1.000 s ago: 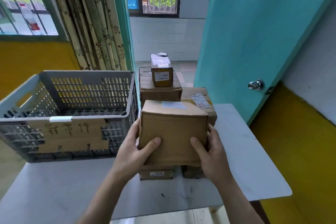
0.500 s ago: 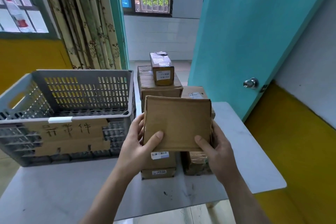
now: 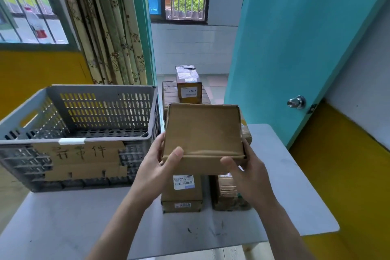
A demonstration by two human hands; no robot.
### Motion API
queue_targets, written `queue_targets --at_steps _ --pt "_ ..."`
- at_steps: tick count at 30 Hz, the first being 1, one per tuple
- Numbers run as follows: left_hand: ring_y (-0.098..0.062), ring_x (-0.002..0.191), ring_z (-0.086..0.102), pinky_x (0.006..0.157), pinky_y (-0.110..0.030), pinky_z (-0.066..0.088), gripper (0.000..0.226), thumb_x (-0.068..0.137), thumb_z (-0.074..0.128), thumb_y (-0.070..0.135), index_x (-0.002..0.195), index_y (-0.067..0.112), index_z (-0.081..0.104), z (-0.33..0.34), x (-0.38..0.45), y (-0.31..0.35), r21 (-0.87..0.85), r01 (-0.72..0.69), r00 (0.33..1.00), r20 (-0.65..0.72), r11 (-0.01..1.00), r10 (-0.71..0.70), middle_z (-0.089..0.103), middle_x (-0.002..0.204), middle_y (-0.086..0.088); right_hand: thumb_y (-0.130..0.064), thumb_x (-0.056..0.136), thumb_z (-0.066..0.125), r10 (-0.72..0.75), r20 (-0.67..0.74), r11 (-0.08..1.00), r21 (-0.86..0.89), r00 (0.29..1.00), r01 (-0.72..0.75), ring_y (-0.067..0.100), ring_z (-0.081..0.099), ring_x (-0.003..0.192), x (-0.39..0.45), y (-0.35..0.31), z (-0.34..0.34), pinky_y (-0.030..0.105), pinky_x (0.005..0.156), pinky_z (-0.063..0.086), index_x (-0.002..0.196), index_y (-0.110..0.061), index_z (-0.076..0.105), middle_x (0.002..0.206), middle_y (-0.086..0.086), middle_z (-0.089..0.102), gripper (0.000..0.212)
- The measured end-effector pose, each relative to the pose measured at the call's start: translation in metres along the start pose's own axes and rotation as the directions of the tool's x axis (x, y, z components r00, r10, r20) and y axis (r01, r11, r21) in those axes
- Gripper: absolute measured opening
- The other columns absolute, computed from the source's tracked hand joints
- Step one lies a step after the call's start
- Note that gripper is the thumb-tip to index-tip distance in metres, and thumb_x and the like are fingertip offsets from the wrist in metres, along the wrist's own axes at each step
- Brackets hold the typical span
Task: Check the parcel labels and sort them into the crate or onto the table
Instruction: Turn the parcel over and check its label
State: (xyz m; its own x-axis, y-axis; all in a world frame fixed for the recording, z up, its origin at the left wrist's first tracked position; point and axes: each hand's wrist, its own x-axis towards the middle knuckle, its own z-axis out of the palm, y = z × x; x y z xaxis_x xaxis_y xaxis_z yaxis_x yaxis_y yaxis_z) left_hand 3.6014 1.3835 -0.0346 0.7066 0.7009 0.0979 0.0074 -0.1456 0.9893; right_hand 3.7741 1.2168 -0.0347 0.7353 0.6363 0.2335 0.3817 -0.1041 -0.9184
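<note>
A plain brown cardboard parcel [image 3: 203,133] is held in the air above the white table [image 3: 285,186]. My left hand [image 3: 157,167] grips its left side and my right hand [image 3: 247,175] its right side. The face turned to me carries no label. Under it lie a parcel with a white barcode label [image 3: 182,192] and a taped parcel [image 3: 229,194]. More parcels are stacked behind, the top one [image 3: 187,86] showing a printed label. The grey slotted crate [image 3: 80,116] stands on the table's left, holding nothing that I can see.
A cardboard sign with handwriting [image 3: 80,158] is taped to the crate's front. A teal door [image 3: 295,38] with a metal knob [image 3: 296,101] stands open on the right. Curtains [image 3: 105,27] hang behind the crate. The table's front edge is near me.
Both hands have lifted the parcel and tipped it over, so a plain bottom face is toward me. The labelled parcel beneath has come into view.
</note>
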Motion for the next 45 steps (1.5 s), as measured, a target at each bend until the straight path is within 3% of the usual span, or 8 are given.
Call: queue_targets --at_steps 4,9,16,19,26,29,35,45 --pt "-0.001 0.120 0.066 0.091 -0.015 0.056 0.075 0.083 0.080 0.050 0.150 0.029 0.051 0.009 0.001 -0.001 0.003 -0.003 1.000 0.017 1.000 0.003 0.071 0.129 0.016 -0.078 0.076 0.056 -0.007 -0.117 1.000 -0.019 0.993 0.005 -0.015 0.063 0.100 0.010 0.000 -0.003 0.004 0.078 0.048 0.121 -0.046 0.059 0.097 -0.040 0.069 0.055" --pt "0.000 0.109 0.069 0.095 -0.035 0.059 0.047 0.083 0.066 0.054 0.128 0.041 0.065 0.015 0.010 0.000 0.096 0.015 0.988 -0.153 0.995 0.000 0.074 0.113 0.026 -0.050 0.091 0.066 0.064 0.006 0.995 -0.079 0.998 -0.063 0.018 0.064 0.116 0.013 0.013 -0.001 0.041 0.100 0.055 0.136 -0.028 0.055 0.127 0.001 0.066 0.052" --pt "0.000 0.107 0.071 0.083 -0.019 0.059 0.062 0.080 0.078 0.043 0.139 0.041 0.058 0.017 0.015 -0.004 0.085 -0.002 0.998 -0.067 0.996 0.008 0.074 0.119 0.018 -0.056 0.087 0.065 0.039 -0.107 0.997 -0.054 0.993 -0.045 -0.011 0.066 0.088 0.026 0.005 -0.007 0.006 0.068 0.049 0.101 -0.048 0.059 0.084 -0.034 0.070 0.017" --pt "0.002 0.106 0.069 0.087 -0.023 0.059 0.044 0.089 0.077 0.033 0.128 0.045 0.060 0.022 0.018 -0.006 0.130 -0.001 0.991 -0.135 0.991 0.019 0.073 0.115 0.027 -0.049 0.090 0.070 0.068 -0.076 0.995 0.072 0.995 -0.063 -0.014 0.067 0.095 0.027 0.003 -0.005 0.006 0.072 0.053 0.105 -0.058 0.058 0.094 -0.047 0.066 0.021" --pt "0.002 0.109 0.068 0.096 -0.032 0.059 0.043 0.092 0.076 0.030 0.130 0.042 0.061 0.028 0.025 -0.010 0.079 0.026 0.980 -0.199 0.997 -0.010 0.074 0.115 0.025 -0.037 0.095 0.071 0.064 0.063 0.997 -0.047 0.996 -0.061 0.010 0.061 0.118 0.021 0.018 -0.005 0.034 0.098 0.056 0.142 -0.060 0.037 0.133 -0.009 0.060 0.063" --pt "-0.008 0.122 0.064 0.104 -0.040 0.055 0.065 0.081 0.081 0.043 0.140 0.037 0.054 0.025 0.025 -0.011 0.071 0.042 0.978 -0.208 0.997 -0.026 0.068 0.130 0.016 -0.028 0.094 0.074 0.046 0.001 0.997 -0.061 0.999 -0.046 0.005 0.067 0.108 0.022 0.020 -0.005 0.026 0.091 0.057 0.130 -0.066 0.040 0.124 -0.009 0.068 0.063" --pt "-0.002 0.121 0.066 0.091 -0.021 0.059 0.083 0.083 0.084 0.035 0.150 0.057 0.041 0.017 0.024 -0.017 -0.021 0.040 0.998 0.040 0.999 -0.039 0.065 0.135 0.025 -0.020 0.087 0.081 0.085 -0.090 0.993 0.095 0.992 -0.077 -0.010 0.070 0.092 0.031 0.016 -0.007 0.011 0.072 0.055 0.105 -0.051 0.063 0.092 -0.041 0.070 0.040" --pt "-0.001 0.123 0.063 0.108 -0.041 0.053 0.074 0.089 0.073 0.045 0.145 0.070 0.032 0.026 0.026 -0.009 0.039 0.036 0.994 -0.106 0.999 -0.032 0.064 0.131 0.032 -0.027 0.095 0.073 0.047 0.036 0.999 0.017 0.998 -0.048 0.003 0.062 0.105 0.023 0.013 -0.007 0.017 0.083 0.054 0.125 -0.066 0.042 0.119 -0.014 0.059 0.058"
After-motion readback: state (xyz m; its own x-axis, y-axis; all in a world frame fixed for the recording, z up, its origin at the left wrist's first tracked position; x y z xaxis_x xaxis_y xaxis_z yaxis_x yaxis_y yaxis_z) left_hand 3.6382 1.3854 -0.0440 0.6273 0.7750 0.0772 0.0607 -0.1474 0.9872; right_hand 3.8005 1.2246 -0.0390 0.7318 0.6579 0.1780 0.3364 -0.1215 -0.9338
